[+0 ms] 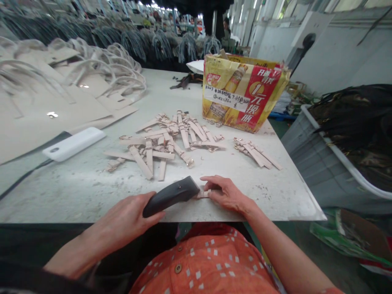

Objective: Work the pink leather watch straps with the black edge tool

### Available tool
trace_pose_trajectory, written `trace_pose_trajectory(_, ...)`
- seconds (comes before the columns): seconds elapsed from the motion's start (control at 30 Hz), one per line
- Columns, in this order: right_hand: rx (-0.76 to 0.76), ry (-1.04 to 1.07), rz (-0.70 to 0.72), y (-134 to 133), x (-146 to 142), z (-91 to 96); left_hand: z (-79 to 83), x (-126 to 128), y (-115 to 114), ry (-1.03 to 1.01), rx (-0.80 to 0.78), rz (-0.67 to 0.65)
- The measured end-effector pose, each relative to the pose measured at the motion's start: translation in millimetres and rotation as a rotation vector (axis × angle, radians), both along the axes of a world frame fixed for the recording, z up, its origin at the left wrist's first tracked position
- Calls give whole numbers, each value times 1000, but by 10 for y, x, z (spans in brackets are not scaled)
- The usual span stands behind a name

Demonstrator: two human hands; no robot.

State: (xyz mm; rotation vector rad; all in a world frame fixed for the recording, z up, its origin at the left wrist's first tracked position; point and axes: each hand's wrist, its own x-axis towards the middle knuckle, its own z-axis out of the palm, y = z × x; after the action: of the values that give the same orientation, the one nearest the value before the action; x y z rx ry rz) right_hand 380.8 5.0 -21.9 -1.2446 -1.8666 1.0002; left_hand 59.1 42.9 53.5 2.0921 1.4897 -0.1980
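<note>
The left hand (pixel 139 210) grips a dark tool (pixel 171 197), its fingers wrapped round the lower end. The tool's far end points at a small strap (pixel 202 194), which lies near the front edge of the table (pixel 92 196). The right hand (pixel 225 194) grasps that strap between thumb and fingers, covering part of it.

Beyond the hands is a loose pile (pixel 183 134) of pale straps with metal buckles; a smaller bunch (pixel 255 153) lies to its right, well apart from it.

Behind them stands a yellow and red box (pixel 228 106), open at the top (a handwritten label is stuck across its front). Its walls hide the inside, so I cannot tell what it holds. Small metal rings (pixel 214 123) lie just beside its base.

To the right of the table is a grey bin (pixel 309 145) with a pale rim, heaped with black goods (pixel 361 118) that show a few gold-coloured bits. At the left, pale panels (pixel 58 96) with looped handles overlap, near a white device (pixel 75 143).
</note>
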Motion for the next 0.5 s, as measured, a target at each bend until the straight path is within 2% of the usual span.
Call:
trace_pose_trajectory(0.2,77,-233,-7,-42,-22,164,67,-57,-109,69,3,-9)
trace_pose_trajectory(0.33,23,-483,-89,-169,-22,230,212,18,-213,33,-15,7)
trace_pose_trajectory(0.4,12,-517,-86,-228,23,142,258,44,-281,16,4,35)
trace_pose_trajectory(0.5,41,-469,-94,-156,97,-136,230,42,-331,-30,27,70)
